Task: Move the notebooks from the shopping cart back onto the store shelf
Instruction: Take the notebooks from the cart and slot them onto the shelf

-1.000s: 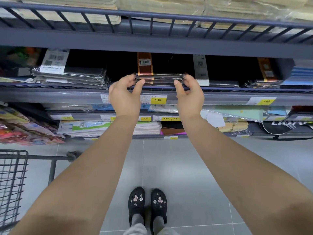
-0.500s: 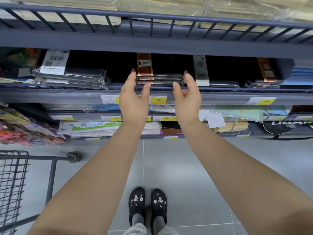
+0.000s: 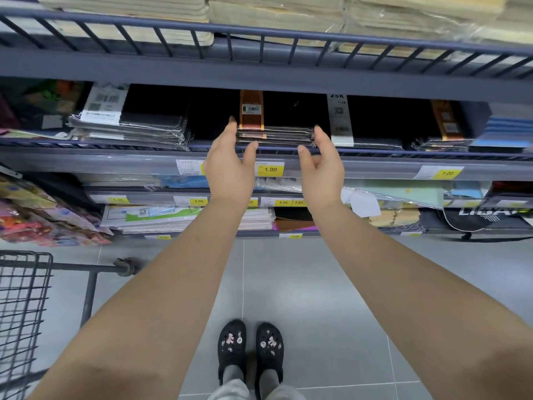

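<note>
- A wire-mesh cart [image 3: 23,313] stands below and well left of the notebooks [image 3: 275,135].
- The left hand [image 3: 227,171] and right hand [image 3: 323,171], fingers straight and released, flank the notebooks' ends.
- The notebooks are a flat, dark, plastic-wrapped stack with an orange band, lying on the grey metal shelf [image 3: 115,164].

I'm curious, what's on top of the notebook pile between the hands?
An orange band with a barcode lies across the top notebook. Farther back it is too dark to see.

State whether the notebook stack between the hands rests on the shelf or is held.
On the shelf: the notebook stack lies flat behind the rail; left hand and right hand flank it, open.
</note>
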Tool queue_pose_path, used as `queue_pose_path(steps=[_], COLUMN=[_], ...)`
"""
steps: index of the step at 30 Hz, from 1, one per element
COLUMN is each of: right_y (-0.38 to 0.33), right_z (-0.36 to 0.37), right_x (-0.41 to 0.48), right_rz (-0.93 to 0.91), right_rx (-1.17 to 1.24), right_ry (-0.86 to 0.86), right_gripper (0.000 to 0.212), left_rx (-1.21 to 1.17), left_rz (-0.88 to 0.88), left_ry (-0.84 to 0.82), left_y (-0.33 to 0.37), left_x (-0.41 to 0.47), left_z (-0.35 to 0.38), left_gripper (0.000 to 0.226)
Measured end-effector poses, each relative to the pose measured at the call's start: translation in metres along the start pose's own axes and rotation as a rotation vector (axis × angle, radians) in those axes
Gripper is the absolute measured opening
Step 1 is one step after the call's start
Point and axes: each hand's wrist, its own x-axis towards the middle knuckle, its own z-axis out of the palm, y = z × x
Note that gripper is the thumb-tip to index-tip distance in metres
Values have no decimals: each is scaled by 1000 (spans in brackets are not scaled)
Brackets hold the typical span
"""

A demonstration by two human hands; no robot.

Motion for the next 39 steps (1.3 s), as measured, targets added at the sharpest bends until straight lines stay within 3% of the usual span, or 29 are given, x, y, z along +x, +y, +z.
queue_pose_path(steps=[7,15,18,21,27,33,39], right_y=[-2,-8,-15,-21,-35,-57,-57], right_z=[-1,-5,-5,-2,34,103,166], right_x=[15,14,0,-25,-72,-109,-127], right_rz=[32,43,18,-62,-406,-680,-553], right_rx=[98,112,17,-42,-386,-692,-897], right_ry=[79,68,73,56,-164,-231,-220], right_gripper=[36,38,50,53,49,56,69], left_rx=[-230,-260,-121,3,208,495,759], left_rz=[-92,-107,-37,53,131,190,215], left_ry=[66,43,-44,-66,-25,-40,-191], left_y=[5,4,5,4,-25,-71,-106], left_x=[4,5,-7,-27,-41,-23,14], left_z=[-4,-6,-12,-32,-94,-154,-186], left_gripper=[38,43,59,60,50,71,77])
